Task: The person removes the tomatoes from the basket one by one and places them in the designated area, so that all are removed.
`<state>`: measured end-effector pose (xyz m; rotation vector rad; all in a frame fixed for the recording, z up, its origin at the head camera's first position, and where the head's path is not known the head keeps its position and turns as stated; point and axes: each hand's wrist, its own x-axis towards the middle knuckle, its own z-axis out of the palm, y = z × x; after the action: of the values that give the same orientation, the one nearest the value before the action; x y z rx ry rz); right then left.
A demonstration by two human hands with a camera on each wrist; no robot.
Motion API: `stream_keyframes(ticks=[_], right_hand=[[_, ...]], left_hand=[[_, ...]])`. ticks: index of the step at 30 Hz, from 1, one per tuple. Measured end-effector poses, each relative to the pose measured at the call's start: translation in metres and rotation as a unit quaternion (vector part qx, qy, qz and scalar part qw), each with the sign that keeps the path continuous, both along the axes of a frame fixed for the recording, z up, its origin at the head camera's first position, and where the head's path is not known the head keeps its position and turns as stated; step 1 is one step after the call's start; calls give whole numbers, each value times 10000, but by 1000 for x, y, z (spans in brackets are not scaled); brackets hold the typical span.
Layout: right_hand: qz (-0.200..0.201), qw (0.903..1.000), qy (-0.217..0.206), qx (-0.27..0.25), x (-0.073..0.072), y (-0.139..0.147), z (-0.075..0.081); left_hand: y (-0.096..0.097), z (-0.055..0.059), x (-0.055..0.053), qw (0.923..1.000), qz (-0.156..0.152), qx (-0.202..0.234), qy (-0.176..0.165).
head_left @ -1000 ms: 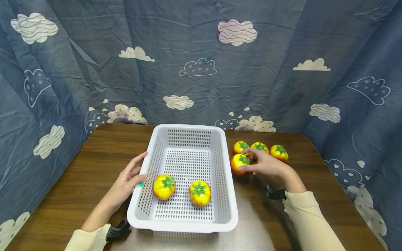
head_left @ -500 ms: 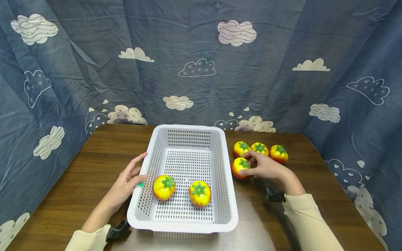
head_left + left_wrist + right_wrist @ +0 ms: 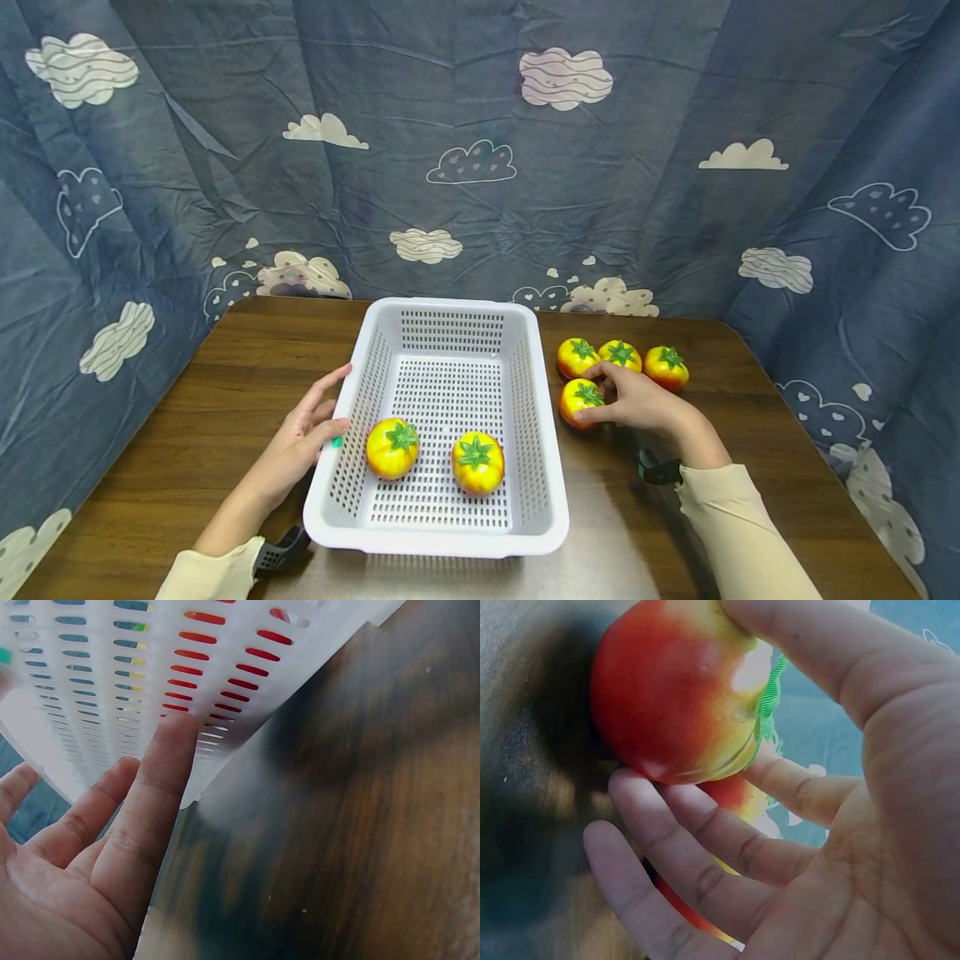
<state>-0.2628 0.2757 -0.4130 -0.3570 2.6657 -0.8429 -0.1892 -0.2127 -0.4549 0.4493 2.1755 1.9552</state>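
In the head view my right hand [image 3: 637, 408] holds a yellow-red tomato [image 3: 581, 403] between thumb and fingers, right of the basket. The right wrist view has the thumb on the upper side of this tomato [image 3: 679, 694], near its green leaf top, and fingertips along its lower side. My left hand [image 3: 300, 437] touches the left wall of a white perforated basket [image 3: 435, 543], fingers extended. From the left wrist, the fingers [image 3: 146, 787] lie against the slotted wall, with red and yellow showing through. Inside the basket sit two tomatoes, one left [image 3: 392, 450] and one right [image 3: 477, 464].
Behind the right hand, three more tomatoes stand near the back of the table: one left [image 3: 576, 357], one middle [image 3: 621, 353] and one right [image 3: 667, 367]. The brown wooden table [image 3: 187, 433] ends at a blue cloud-patterned curtain [image 3: 480, 200].
My right hand has shifted the tomato slightly toward me and then a little right, away from the basket and the back tomatoes. The left hand and the basket stay put.
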Motion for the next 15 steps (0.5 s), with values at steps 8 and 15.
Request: stream_keyframes(ticks=[8, 15], right_hand=[[-52, 9997, 102, 197, 1, 2, -1], [-158, 9994, 139, 287, 2, 5, 1]], left_hand=[[0, 0, 0, 10000, 9, -23, 30], [0, 0, 0, 10000, 1, -25, 13]])
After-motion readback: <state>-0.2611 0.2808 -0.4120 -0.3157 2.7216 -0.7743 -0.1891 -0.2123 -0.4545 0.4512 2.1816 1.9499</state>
